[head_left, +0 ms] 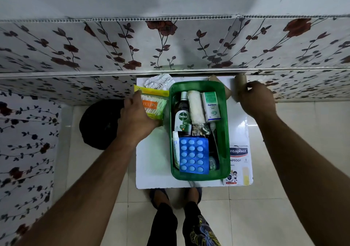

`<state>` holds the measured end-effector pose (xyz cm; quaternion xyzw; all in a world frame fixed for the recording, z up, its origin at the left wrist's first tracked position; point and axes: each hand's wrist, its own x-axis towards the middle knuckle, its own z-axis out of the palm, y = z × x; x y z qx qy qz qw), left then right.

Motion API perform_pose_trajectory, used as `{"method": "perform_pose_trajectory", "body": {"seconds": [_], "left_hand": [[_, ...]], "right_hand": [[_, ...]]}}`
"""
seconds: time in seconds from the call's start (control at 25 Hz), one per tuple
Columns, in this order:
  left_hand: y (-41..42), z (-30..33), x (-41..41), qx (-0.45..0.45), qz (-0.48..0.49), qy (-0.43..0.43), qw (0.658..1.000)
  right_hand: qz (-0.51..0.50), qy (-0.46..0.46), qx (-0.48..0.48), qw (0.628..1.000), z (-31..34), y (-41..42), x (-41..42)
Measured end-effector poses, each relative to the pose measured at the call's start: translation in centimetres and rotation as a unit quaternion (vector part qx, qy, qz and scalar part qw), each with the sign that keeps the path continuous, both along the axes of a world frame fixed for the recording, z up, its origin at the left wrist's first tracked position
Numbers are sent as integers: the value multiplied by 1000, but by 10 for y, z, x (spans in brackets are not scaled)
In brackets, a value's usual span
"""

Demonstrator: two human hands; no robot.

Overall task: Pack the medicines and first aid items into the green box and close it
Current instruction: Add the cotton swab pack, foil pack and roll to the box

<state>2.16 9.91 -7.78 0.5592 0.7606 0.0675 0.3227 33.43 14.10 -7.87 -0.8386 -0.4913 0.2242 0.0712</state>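
Your left hand lies on the cotton-bud packet, your right hand closes on the brown roll.

Your left hand (139, 115) lies with fingers spread flat over the yellow-and-orange plastic packet of cotton buds (153, 104), just left of the green plastic box (225, 124); it looks light, soft and slippery, so pinch it by its edges. Your right hand (255, 98) curls on the brown paper roll (240, 79) by the wall; it is probably light and easy to crush. The box, half full, sits on the white board (153, 156).
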Motion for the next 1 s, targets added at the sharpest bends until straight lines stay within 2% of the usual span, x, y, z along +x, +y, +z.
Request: {"method": "perform_pose_trajectory", "body": {"seconds": [0.16, 0.36, 0.48, 0.6, 0.72, 0.84, 1.0], "left_hand": [[-1, -2, -1, 17, -5, 20, 1000], [-14, 11, 0, 18, 50, 9, 999], [-23, 42, -7, 57, 121, -5, 991], [-24, 93, 4, 117, 155, -64, 979], [-16, 117, 52, 97, 43, -74, 992], [-9, 102, 94, 71, -72, 26, 995], [-6, 83, 113, 62, -121, 118, 984]], "right_hand": [[-13, -5, 11, 1000, -6, 0, 1], [-67, 22, 31, 997, 3, -12, -1], [-85, 51, 40, 994, 19, -26, -2], [-108, 88, 57, 989, 42, -42, -3], [-120, 113, 79, 983, 58, -55, -5], [-114, 131, 95, 980, 68, -65, -9], [-110, 147, 96, 978, 76, -71, -6]]}}
